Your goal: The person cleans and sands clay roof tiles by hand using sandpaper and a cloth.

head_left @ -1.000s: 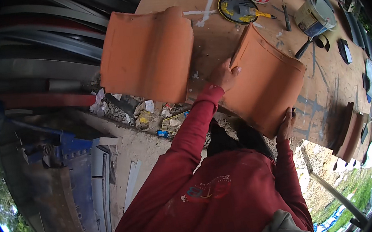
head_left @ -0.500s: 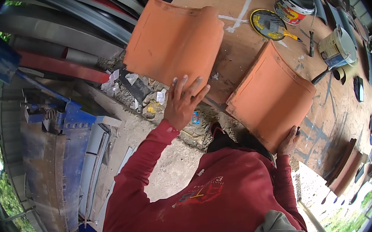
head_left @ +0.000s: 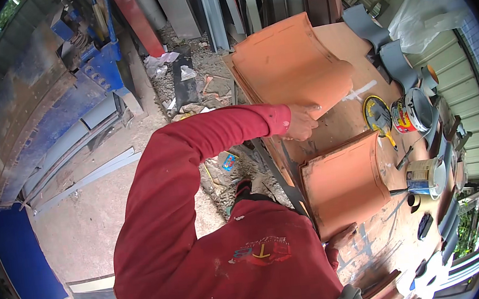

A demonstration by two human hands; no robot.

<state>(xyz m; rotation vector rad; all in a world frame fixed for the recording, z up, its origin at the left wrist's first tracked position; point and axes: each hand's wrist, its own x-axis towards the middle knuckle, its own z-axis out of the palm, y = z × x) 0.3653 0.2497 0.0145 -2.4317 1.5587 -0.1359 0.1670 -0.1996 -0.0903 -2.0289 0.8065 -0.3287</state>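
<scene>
Two curved orange clay roof tiles lie on the wooden board table. My left hand (head_left: 302,123) is closed on the near edge of the far roof tile (head_left: 289,62), which seems to rest on another tile showing along its left side. My right hand (head_left: 342,236) is at the near edge of the closer roof tile (head_left: 345,182). Its fingers lie together along that edge, partly hidden by the tile. Both sleeves are dark red.
On the table (head_left: 373,252) to the right are a paint bucket (head_left: 404,116), a yellow-rimmed lid with a brush (head_left: 377,113) and a second bucket (head_left: 423,178). Grey tiles (head_left: 399,65) line its far side. A blue metal machine (head_left: 92,77) stands left; metal sheets lean behind.
The view has turned, shifting the scene. My left hand, spread flat on the far tile before, is now curled at its near edge. My right hand stays by the closer tile.
</scene>
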